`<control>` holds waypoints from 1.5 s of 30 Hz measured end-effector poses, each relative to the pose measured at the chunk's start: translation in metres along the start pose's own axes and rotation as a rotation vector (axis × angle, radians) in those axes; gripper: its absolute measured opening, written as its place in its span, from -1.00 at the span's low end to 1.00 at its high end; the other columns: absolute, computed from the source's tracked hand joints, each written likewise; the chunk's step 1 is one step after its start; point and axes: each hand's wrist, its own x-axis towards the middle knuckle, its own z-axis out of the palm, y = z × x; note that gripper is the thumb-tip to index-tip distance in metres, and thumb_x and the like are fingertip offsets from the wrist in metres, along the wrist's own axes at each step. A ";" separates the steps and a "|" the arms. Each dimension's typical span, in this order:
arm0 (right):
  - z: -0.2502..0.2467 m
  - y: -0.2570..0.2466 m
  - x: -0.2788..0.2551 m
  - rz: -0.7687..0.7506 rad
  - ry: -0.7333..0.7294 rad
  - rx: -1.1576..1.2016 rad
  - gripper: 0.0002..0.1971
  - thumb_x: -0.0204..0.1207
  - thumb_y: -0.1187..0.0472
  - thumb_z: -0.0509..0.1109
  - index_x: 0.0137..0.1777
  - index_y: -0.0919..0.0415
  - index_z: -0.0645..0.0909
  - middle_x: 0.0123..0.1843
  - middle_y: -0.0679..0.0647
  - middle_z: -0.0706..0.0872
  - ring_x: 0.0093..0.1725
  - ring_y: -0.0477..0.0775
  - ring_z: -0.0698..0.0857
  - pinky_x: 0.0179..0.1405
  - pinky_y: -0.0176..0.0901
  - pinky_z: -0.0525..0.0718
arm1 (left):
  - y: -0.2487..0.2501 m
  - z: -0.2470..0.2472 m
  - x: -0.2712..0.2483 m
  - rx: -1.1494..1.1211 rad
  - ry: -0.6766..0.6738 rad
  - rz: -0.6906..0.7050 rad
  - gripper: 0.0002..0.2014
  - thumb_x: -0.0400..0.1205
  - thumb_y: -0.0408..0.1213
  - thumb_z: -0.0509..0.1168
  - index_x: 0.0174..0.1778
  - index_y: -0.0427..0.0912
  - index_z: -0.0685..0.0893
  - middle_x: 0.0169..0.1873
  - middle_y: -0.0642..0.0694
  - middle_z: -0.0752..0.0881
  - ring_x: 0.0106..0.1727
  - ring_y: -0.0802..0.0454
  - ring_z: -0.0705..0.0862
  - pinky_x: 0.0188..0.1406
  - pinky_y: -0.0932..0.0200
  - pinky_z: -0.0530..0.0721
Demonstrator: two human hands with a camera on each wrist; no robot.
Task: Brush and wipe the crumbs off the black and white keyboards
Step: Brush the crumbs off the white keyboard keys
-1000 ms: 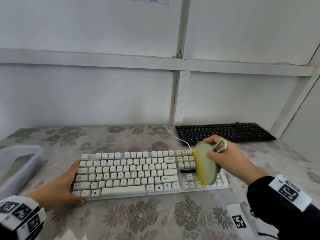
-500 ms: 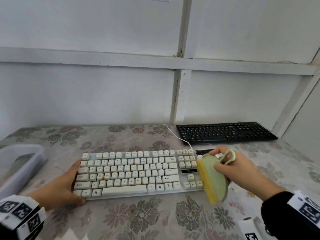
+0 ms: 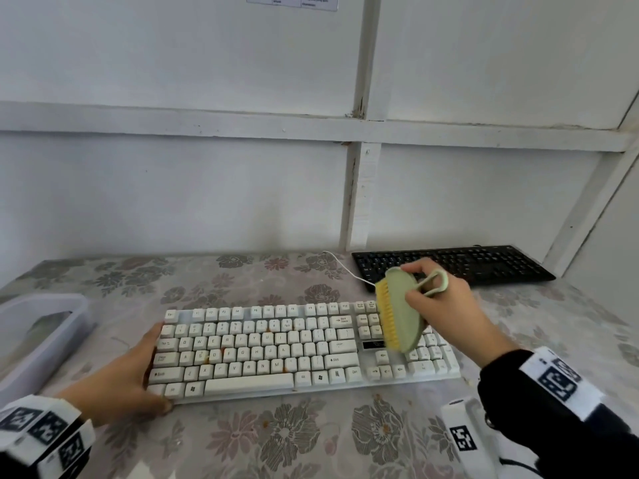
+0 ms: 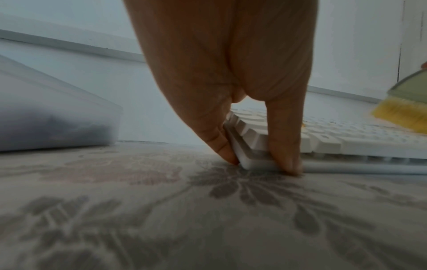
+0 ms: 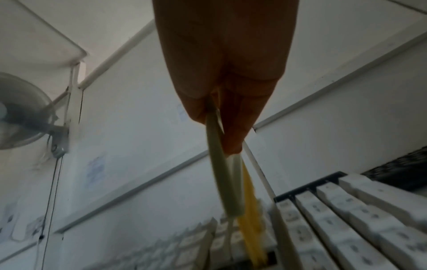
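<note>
The white keyboard [image 3: 304, 347] lies near the middle of the floral tabletop [image 3: 276, 440], its long axis running from 9 to 3 o'clock, space bar toward the person. Key legends such as "Shift" and "Back Space" are readable. The left hand [image 3: 117, 382] pinches its 9 o'clock end between thumb and fingers [image 4: 221, 144]. The right hand [image 3: 439, 305] is curled around the loop handle of a green brush [image 3: 403, 312], yellow bristles facing 9 o'clock over the navigation keys. The black keyboard [image 3: 453, 266] lies at 1 o'clock, also lengthwise across. A translucent plastic container [image 3: 38, 340] sits at 9 o'clock.
</note>
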 end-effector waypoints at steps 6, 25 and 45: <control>-0.006 0.000 -0.011 0.072 -0.191 -0.048 -0.78 0.46 0.39 0.31 -0.04 0.05 0.60 -0.38 0.04 0.58 -0.59 -0.22 0.49 -0.67 -0.39 0.47 | -0.004 -0.001 0.002 0.000 0.001 0.003 0.16 0.14 -0.40 0.59 0.33 0.40 -0.12 0.18 0.12 0.56 0.17 0.13 0.63 0.13 0.26 0.59; -0.004 -0.002 -0.007 -0.002 0.012 0.017 -0.75 0.46 0.36 0.30 0.01 0.00 0.60 -0.26 0.16 0.68 -0.40 0.02 0.52 -0.54 -0.17 0.50 | -0.001 -0.001 0.002 0.038 -0.016 -0.057 0.26 0.22 -0.43 0.60 0.56 0.19 -0.22 0.18 0.12 0.49 0.19 0.19 0.54 0.17 0.27 0.49; 0.018 -0.003 0.001 0.015 -0.070 -0.001 -0.72 0.47 0.35 0.28 0.05 -0.05 0.58 -0.19 0.17 0.71 -0.38 0.01 0.54 -0.49 -0.14 0.57 | 0.005 0.000 -0.002 0.047 -0.023 -0.060 0.24 0.25 -0.42 0.58 0.58 0.15 -0.21 0.25 0.08 0.44 0.25 0.13 0.51 0.25 0.26 0.43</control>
